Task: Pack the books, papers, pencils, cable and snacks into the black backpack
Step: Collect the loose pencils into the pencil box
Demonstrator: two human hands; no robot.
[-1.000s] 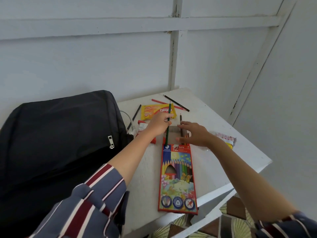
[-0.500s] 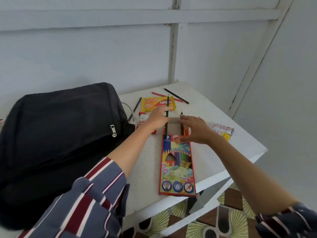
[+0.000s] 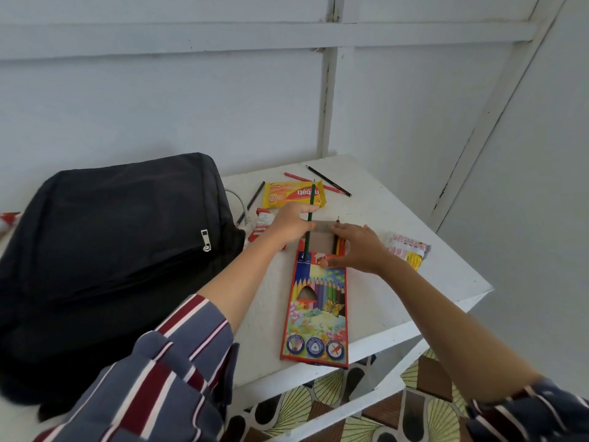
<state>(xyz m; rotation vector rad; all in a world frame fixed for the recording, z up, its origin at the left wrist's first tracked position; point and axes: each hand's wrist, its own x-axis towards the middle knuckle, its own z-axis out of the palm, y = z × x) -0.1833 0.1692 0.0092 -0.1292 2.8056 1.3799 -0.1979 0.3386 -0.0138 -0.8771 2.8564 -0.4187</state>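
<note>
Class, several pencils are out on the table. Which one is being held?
The green pencil, gripped by the left hand over the pencil box; the others lie loose.

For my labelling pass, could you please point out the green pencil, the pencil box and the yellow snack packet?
green pencil (image 3: 311,202), head view, mid-shaft.
pencil box (image 3: 314,327), head view, printed front.
yellow snack packet (image 3: 287,196), head view, wrapper face.

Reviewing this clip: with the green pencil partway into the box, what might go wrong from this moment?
1. The left hand pinches the green pencil, which enters the pencil box at its left edge; it may catch on the cardboard lip.
2. The box's near end overhangs the white table edge; a push might slide it off, though the right hand steadies its top.
3. Loose pencils near the far edge may roll off.
</note>
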